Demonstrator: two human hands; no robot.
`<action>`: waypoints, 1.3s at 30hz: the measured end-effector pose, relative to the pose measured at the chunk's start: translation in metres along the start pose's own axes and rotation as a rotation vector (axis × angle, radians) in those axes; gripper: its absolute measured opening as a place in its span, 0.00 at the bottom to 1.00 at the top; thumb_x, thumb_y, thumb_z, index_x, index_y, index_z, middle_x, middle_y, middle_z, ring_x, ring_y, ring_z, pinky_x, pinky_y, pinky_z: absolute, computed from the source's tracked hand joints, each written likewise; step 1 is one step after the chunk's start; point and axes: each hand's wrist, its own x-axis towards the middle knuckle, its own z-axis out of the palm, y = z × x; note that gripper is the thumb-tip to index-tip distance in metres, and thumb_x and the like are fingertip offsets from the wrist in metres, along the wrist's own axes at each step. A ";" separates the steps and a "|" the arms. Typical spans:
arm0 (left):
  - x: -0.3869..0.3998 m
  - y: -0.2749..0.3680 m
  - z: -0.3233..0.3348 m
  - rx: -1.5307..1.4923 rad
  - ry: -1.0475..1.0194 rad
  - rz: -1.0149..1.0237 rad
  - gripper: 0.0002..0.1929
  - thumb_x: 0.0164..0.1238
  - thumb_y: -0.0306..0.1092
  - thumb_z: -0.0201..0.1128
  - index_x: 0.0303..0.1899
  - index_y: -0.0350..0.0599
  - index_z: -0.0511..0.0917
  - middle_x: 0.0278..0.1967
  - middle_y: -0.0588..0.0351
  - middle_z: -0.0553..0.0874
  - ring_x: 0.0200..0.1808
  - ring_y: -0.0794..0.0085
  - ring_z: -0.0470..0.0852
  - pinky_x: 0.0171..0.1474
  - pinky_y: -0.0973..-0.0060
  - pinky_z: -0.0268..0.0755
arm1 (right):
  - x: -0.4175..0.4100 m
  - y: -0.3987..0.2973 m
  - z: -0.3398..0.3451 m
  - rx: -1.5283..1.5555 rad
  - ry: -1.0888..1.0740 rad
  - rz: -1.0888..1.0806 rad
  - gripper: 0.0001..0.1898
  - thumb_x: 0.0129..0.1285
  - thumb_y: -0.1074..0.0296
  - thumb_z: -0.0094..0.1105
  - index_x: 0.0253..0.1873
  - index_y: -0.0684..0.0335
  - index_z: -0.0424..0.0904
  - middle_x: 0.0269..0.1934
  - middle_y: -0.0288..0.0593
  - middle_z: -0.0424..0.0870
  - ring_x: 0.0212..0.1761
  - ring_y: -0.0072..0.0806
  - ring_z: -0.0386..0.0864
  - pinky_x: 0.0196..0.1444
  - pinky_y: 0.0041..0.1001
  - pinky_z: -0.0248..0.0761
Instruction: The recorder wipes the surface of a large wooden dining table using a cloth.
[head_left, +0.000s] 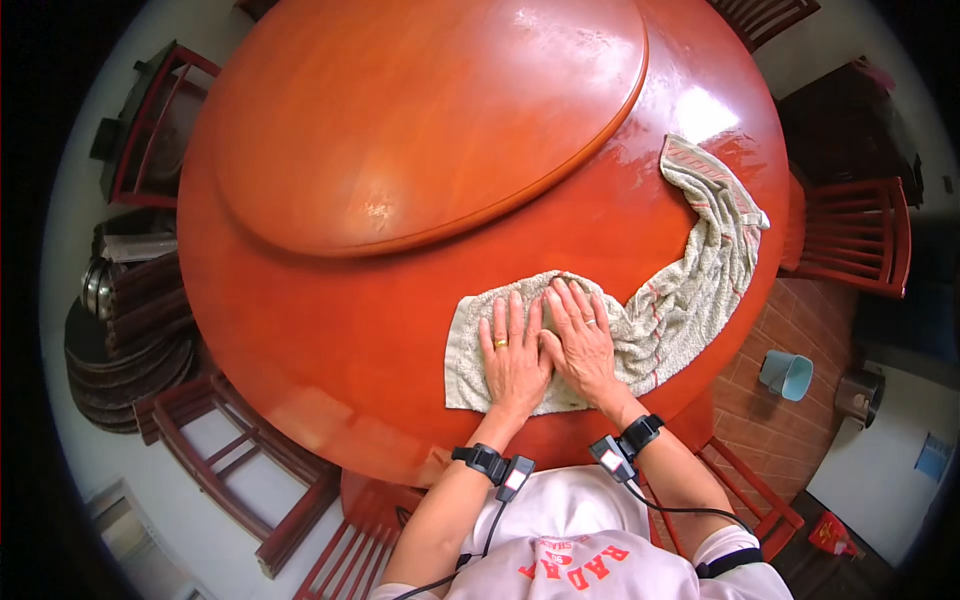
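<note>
A long grey-beige terry towel (694, 300) with thin red stripes lies on a round, glossy red-brown wooden table (352, 322). Its near-left end is spread flat, while the rest trails in folds up the right side of the tabletop. My left hand (514, 364) rests palm down on the flat part, fingers slightly spread, with a gold-coloured ring on one finger. Beside it my right hand (581, 341) also presses flat on the cloth, thumb against the left hand, a ring on one finger. Neither hand grips the fabric.
A raised round wooden turntable (442, 135) covers the table's far middle. Wooden chairs stand around, one at the right (851, 232). Stacked dark round items (112, 367) are at the left. On the tiled floor at right are a light-blue bucket (787, 375) and a metal container (859, 397).
</note>
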 end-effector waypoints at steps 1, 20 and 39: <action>0.000 0.001 -0.002 -0.001 0.003 0.009 0.30 0.74 0.47 0.48 0.72 0.44 0.61 0.74 0.46 0.59 0.76 0.51 0.51 0.75 0.49 0.39 | -0.001 0.000 0.002 0.034 0.006 0.076 0.26 0.68 0.57 0.53 0.68 0.59 0.68 0.72 0.42 0.64 0.76 0.37 0.57 0.76 0.41 0.45; 0.036 -0.006 -0.001 0.012 0.103 0.041 0.30 0.65 0.38 0.55 0.67 0.32 0.66 0.72 0.43 0.64 0.75 0.51 0.55 0.75 0.49 0.40 | 0.047 0.003 0.011 -0.083 0.040 -0.033 0.21 0.70 0.61 0.49 0.62 0.65 0.74 0.68 0.48 0.70 0.73 0.41 0.61 0.74 0.45 0.47; 0.039 -0.004 -0.005 -0.037 0.045 -0.026 0.36 0.63 0.40 0.59 0.70 0.34 0.61 0.74 0.42 0.59 0.77 0.51 0.50 0.76 0.49 0.37 | 0.059 -0.003 0.014 -0.112 0.027 -0.034 0.22 0.72 0.60 0.46 0.63 0.67 0.73 0.68 0.50 0.70 0.73 0.42 0.61 0.75 0.47 0.46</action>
